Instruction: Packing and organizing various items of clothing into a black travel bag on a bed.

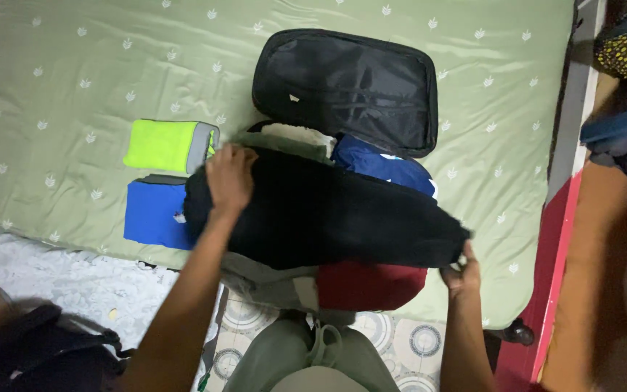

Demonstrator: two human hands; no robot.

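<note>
On the green bed, a black garment lies across the open black suitcase. Left hand presses flat on one end; right hand pinches the other. Two folded cloths, yellow and blue, lie beside.

I see a bed under a pale green leaf-print sheet. On it, left side: a folded neon-yellow cloth, a folded blue cloth just below. Patterned floor tiles below the bed edge, red-pink frame at right.
</note>
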